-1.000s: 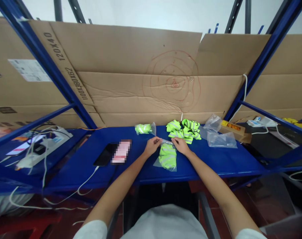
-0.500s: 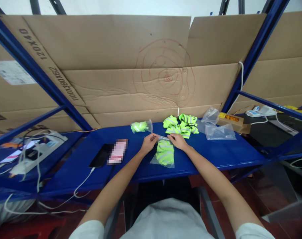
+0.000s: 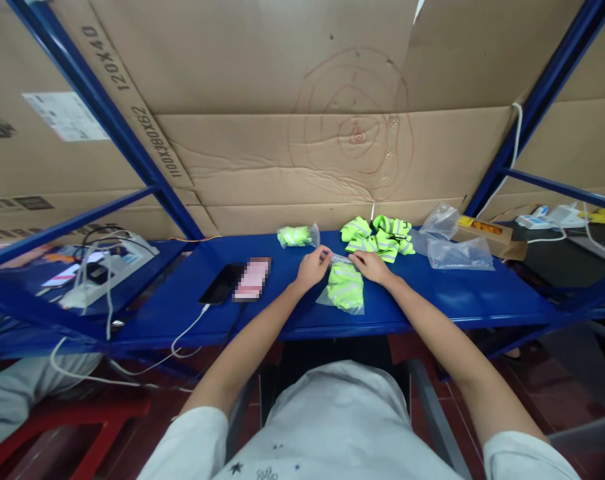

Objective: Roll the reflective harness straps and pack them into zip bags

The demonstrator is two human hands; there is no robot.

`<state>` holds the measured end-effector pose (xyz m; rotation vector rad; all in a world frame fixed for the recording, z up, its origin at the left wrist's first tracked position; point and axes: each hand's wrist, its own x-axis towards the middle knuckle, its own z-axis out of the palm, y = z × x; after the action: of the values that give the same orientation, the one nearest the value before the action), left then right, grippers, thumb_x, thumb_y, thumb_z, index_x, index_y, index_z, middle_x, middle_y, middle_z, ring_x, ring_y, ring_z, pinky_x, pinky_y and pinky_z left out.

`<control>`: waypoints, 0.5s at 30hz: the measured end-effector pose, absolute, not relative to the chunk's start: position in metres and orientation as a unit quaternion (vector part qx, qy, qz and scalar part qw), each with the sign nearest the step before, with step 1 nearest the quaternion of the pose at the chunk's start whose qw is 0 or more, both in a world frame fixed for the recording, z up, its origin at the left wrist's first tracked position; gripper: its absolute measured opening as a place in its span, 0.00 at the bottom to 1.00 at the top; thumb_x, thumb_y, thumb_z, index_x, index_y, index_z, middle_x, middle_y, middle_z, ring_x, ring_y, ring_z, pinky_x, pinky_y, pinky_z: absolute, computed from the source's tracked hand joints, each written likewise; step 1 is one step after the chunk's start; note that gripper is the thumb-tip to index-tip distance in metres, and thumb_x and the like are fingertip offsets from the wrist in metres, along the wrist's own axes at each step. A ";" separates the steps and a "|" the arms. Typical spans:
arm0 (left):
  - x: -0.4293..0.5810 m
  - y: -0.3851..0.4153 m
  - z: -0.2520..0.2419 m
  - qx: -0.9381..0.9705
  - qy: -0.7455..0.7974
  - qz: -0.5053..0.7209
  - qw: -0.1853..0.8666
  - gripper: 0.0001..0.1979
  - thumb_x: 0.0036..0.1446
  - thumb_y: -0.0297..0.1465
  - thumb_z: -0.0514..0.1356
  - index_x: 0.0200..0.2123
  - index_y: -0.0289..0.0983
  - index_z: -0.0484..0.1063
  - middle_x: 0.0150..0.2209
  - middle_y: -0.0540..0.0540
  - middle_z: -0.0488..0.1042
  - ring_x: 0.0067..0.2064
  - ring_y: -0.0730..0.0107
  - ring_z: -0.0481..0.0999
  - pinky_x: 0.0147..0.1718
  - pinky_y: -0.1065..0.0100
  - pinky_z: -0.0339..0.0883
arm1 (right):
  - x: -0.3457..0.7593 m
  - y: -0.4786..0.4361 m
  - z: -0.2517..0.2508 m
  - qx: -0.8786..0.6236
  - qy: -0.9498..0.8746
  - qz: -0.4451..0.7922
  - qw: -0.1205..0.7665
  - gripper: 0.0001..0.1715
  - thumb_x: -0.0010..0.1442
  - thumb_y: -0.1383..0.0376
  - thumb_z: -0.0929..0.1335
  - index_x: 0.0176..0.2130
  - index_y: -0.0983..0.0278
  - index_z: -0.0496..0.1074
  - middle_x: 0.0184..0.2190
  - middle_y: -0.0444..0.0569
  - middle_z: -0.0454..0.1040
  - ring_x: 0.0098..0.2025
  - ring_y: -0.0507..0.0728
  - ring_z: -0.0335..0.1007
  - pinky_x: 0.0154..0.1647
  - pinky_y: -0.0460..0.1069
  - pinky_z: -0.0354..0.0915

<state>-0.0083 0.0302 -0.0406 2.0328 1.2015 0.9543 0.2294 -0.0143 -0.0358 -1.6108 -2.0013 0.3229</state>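
Observation:
A clear plastic bag (image 3: 356, 308) lies on the blue table, holding a folded neon-yellow fabric piece with pale stripes (image 3: 345, 285). My left hand (image 3: 313, 268) pinches the bag's top edge at its left corner. On the opposite corner, my right hand (image 3: 370, 267) grips the same edge, so the opening is stretched between them. Just beyond my hands sits a loose heap of neon-yellow striped straps (image 3: 377, 238). Farther left is another clear bag with a rolled neon-yellow piece (image 3: 296, 236) inside.
On the left lie a black phone (image 3: 222, 283) with a white cable and a pixelated pink item (image 3: 251, 279). Clear plastic bags (image 3: 460, 253) and an open cardboard box (image 3: 487, 233) are at the right. Cardboard sheets (image 3: 257, 153) wall the back, between blue posts (image 3: 537, 110).
The view has tilted down and shifted left, so everything appears higher and farther right. Both hands keep their hold on the bag's top edge.

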 end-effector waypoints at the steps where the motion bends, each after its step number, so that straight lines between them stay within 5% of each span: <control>1: -0.009 0.029 -0.039 0.762 0.461 0.363 0.275 0.21 0.71 0.42 0.63 0.59 0.36 0.74 0.55 0.40 0.78 0.53 0.61 0.80 0.54 0.53 0.80 | 0.229 -0.016 -0.034 -0.600 -0.742 0.117 0.275 0.20 0.74 0.52 0.69 0.47 0.67 0.77 0.42 0.49 0.80 0.44 0.55 0.78 0.51 0.55 0.77; 11: 0.000 0.017 -0.038 0.774 0.516 0.306 0.201 0.20 0.71 0.42 0.63 0.57 0.36 0.75 0.60 0.39 0.76 0.62 0.55 0.77 0.64 0.45 0.72 | 0.222 -0.021 -0.035 -0.626 -0.717 0.106 0.288 0.22 0.77 0.54 0.61 0.44 0.63 0.78 0.41 0.54 0.81 0.44 0.59 0.77 0.44 0.51 0.66; 15: -0.003 0.012 -0.037 0.779 0.515 0.293 0.207 0.20 0.78 0.36 0.47 0.52 0.37 0.78 0.58 0.38 0.79 0.65 0.59 0.74 0.72 0.47 0.60 | 0.220 -0.027 -0.039 -0.618 -0.713 0.126 0.306 0.22 0.75 0.53 0.61 0.37 0.62 0.75 0.36 0.54 0.81 0.39 0.61 0.75 0.38 0.50 0.60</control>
<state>-0.0028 0.0116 -0.0374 2.1683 1.4328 0.8157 0.2203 -0.0275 -0.0392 -1.6347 -1.8872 0.3322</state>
